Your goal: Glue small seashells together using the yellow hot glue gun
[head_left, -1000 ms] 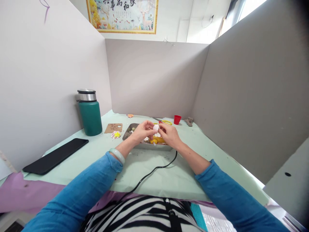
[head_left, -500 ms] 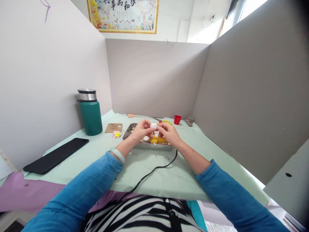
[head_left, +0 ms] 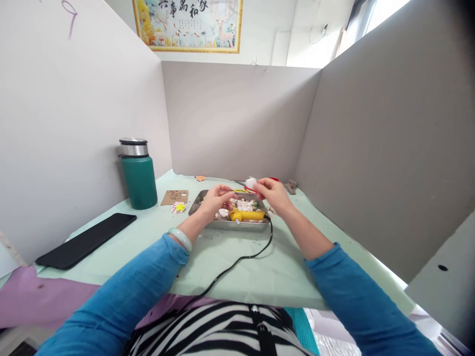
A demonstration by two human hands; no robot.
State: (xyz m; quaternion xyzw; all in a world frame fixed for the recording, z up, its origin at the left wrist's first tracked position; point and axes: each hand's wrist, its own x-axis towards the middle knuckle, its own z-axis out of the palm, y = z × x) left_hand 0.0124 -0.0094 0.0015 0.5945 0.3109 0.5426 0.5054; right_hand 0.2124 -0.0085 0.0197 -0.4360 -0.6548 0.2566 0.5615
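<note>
My right hand (head_left: 272,193) pinches a small, roundish white piece (head_left: 251,183) above the far right edge of a metal tray (head_left: 237,225). Its exact kind is too small to tell. Over the tray's left part hovers my left hand (head_left: 218,200), fingers loosely curved and thumb apart, with nothing visible in it. A yellow hot glue gun (head_left: 248,215) lies across the tray's near right side, its black cord (head_left: 241,257) running towards me. Several white and pale stone-like pieces (head_left: 245,204) fill the tray, partly hidden by my left hand.
To the left stand a green bottle (head_left: 138,180) and a black flat slab (head_left: 89,241). Beside the tray lie a brown card (head_left: 174,197) and a flower-shaped piece (head_left: 178,207). A red cup (head_left: 273,179) is mostly hidden behind my right hand. Grey partitions (head_left: 241,118) enclose the table.
Both hands held the white piece together over the tray; now only my right hand has it, moved right and away from me. My left hand stays nearly in place.
</note>
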